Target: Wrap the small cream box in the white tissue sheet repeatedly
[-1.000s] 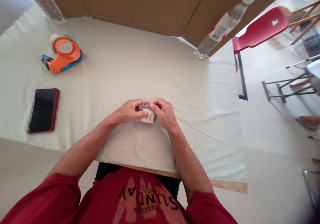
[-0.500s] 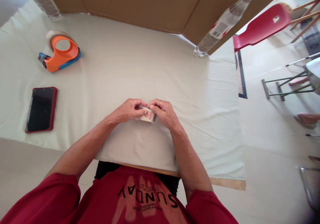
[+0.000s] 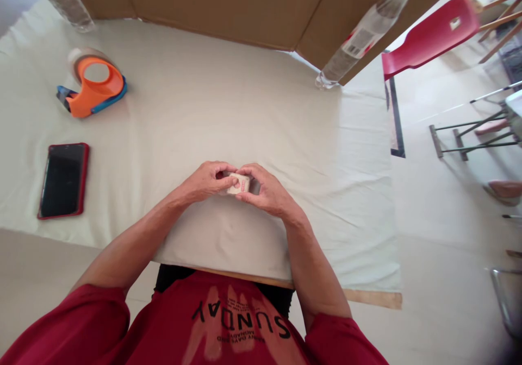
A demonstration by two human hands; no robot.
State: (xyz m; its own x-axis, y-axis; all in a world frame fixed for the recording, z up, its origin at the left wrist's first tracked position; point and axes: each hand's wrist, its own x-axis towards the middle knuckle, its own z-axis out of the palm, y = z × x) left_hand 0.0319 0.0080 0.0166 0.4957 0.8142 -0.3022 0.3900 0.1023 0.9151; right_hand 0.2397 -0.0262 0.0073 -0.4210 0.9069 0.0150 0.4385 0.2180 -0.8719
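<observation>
A small whitish packet [image 3: 238,184] with red print is held just above the white tablecloth [image 3: 212,115], near the table's front edge. My left hand [image 3: 206,181] pinches its left end with curled fingers. My right hand [image 3: 265,191] grips its right end, fingers wrapped round it. Most of the packet is hidden by the fingers, so I cannot tell what it is.
An orange and blue tape dispenser [image 3: 92,85] lies at the back left, a red-cased phone [image 3: 62,180] face up at the left. Two clear plastic bottles [image 3: 359,33] [image 3: 61,0] stand against a cardboard screen [image 3: 228,0]. A red chair [image 3: 428,33] stands right of the table.
Both hands have kept hold of the packet and turned it slightly; my right fingers have shifted from its top to round its right end. The hands stay in the same place.
</observation>
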